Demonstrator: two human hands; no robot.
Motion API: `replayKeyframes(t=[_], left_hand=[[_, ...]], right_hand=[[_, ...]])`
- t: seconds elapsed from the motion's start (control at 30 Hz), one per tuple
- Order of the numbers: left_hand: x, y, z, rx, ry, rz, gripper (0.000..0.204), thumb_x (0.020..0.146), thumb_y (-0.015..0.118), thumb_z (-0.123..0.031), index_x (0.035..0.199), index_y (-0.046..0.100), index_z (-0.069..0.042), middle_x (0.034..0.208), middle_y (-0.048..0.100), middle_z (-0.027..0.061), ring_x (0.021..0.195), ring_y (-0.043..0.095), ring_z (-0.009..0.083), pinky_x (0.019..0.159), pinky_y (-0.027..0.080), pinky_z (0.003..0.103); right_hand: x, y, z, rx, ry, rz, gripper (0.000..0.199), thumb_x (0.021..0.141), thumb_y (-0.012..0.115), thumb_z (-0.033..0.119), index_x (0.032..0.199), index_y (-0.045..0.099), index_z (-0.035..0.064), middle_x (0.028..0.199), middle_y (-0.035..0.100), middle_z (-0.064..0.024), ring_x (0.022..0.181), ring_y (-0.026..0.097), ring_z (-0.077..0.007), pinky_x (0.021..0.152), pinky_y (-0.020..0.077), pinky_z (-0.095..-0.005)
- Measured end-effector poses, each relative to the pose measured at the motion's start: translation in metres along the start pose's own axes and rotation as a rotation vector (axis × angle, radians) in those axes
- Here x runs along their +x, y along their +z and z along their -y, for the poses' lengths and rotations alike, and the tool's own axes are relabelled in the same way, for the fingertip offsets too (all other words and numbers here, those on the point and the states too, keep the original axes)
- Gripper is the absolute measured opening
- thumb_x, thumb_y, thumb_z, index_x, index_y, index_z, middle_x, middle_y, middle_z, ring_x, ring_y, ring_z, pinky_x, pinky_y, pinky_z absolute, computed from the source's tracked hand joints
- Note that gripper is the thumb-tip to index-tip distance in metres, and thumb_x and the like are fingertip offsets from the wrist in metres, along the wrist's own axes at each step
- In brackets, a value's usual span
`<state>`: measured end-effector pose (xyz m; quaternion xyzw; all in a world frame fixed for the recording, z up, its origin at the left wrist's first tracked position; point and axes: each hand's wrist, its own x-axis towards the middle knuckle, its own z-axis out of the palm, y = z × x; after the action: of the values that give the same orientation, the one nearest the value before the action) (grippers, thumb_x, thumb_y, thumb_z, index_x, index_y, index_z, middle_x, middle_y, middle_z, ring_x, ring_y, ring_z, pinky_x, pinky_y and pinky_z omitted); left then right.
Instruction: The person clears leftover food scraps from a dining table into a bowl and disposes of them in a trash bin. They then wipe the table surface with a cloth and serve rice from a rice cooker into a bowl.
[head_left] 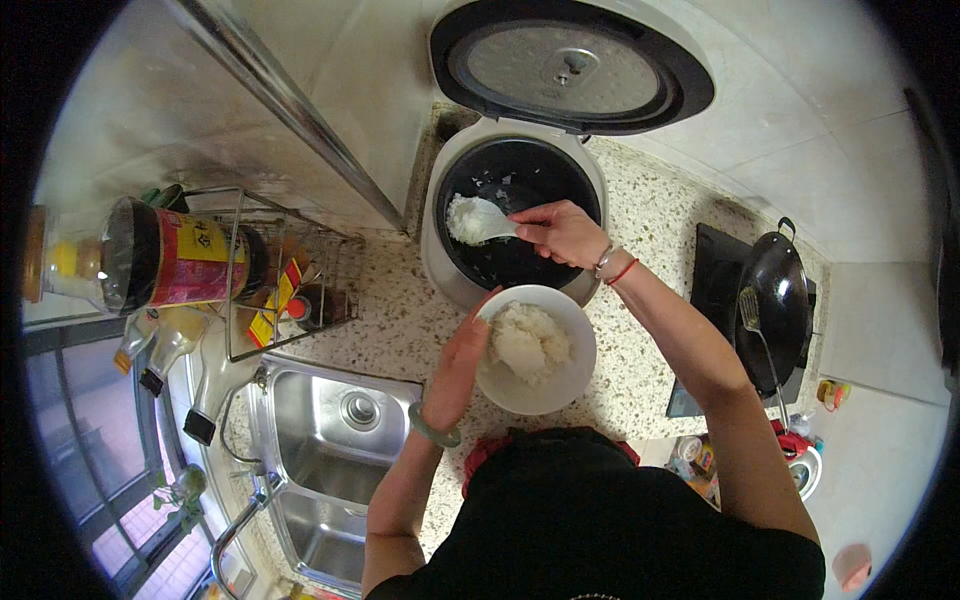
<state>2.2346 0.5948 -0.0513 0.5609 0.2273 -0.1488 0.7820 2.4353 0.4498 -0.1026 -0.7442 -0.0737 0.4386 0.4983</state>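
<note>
My right hand (565, 235) is closed on the handle of a white rice paddle (490, 221). A clump of white rice (462, 219) lies on the paddle's head, over the dark inner pot (530, 160) of a rice cooker (434, 262). Stray grains cling to the pot's floor and wall. The cooker's lid (560, 70) stands raised at the back. In front of the cooker, my left hand (463, 355) is wrapped round the left side of a white bowl (560, 398). Cooked rice (530, 340) is heaped in that bowl.
A double steel sink (325, 410) with a faucet (240, 525) is set in the speckled counter at the left. Behind it, a wire rack (300, 220) holds bottles and packages. On the right, a black wok (770, 300) with a slotted turner (752, 312) sits on the stove (715, 270).
</note>
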Motion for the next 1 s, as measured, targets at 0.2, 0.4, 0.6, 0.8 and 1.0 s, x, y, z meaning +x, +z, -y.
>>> replayKeyframes(t=[0.2, 0.4, 0.6, 0.8, 1.0], left_hand=[[-0.003, -0.006, -0.009, 0.085, 0.037, -0.152, 0.052, 0.101, 0.038, -0.038, 0.134, 0.047, 0.000, 0.126, 0.055, 0.0108, 0.115, 0.050, 0.0181, 0.100, 0.038, 0.030], [0.005, 0.004, -0.030, 0.000, 0.096, -0.165, 0.054, 0.101, 0.035, -0.041, 0.137, 0.044, -0.001, 0.129, 0.052, 0.0117, 0.117, 0.051, 0.0184, 0.099, 0.039, 0.031], [0.023, 0.019, -0.033, -0.238, 0.158, -0.127, 0.060, 0.102, 0.031, -0.046, 0.141, 0.037, -0.001, 0.135, 0.049, 0.0121, 0.123, 0.049, 0.0197, 0.103, 0.039, 0.032], [0.031, 0.022, -0.023, -0.351, 0.196, -0.107, 0.059, 0.103, 0.030, -0.045, 0.140, 0.036, 0.000, 0.135, 0.049, 0.0122, 0.122, 0.051, 0.0193, 0.102, 0.040, 0.031], [0.034, 0.017, -0.012, -0.212, 0.182, -0.214, 0.057, 0.103, 0.031, -0.044, 0.135, 0.044, 0.000, 0.128, 0.054, 0.0117, 0.116, 0.053, 0.0174, 0.098, 0.042, 0.030]], right_hand=[[-0.028, -0.008, 0.007, 0.197, -0.120, -0.036, 0.030, 0.094, 0.061, 0.021, 0.123, 0.063, 0.0114, 0.060, 0.050, 0.0046, 0.047, 0.038, -0.0007, 0.040, 0.0284, -0.0183], [-0.109, -0.043, 0.035, 0.036, -0.341, -0.198, 0.032, 0.092, 0.062, 0.016, 0.124, 0.063, 0.0121, 0.065, 0.057, 0.0022, 0.054, 0.047, -0.0035, 0.049, 0.0388, -0.0208], [-0.169, -0.035, 0.030, -0.896, -0.787, -0.479, 0.043, 0.080, 0.069, 0.011, 0.122, 0.065, 0.0181, 0.063, 0.056, -0.0032, 0.050, 0.053, -0.0177, 0.046, 0.0444, -0.0289], [-0.172, -0.034, 0.021, -1.000, -0.951, -0.616, 0.042, 0.079, 0.070, 0.010, 0.120, 0.066, 0.0176, 0.060, 0.055, -0.0025, 0.048, 0.052, -0.0161, 0.046, 0.0438, -0.0301], [-0.159, -0.040, 0.032, -0.433, -0.682, -0.527, 0.036, 0.082, 0.069, 0.011, 0.118, 0.066, 0.0115, 0.080, 0.068, -0.0103, 0.056, 0.060, -0.0180, 0.052, 0.0471, -0.0286]])
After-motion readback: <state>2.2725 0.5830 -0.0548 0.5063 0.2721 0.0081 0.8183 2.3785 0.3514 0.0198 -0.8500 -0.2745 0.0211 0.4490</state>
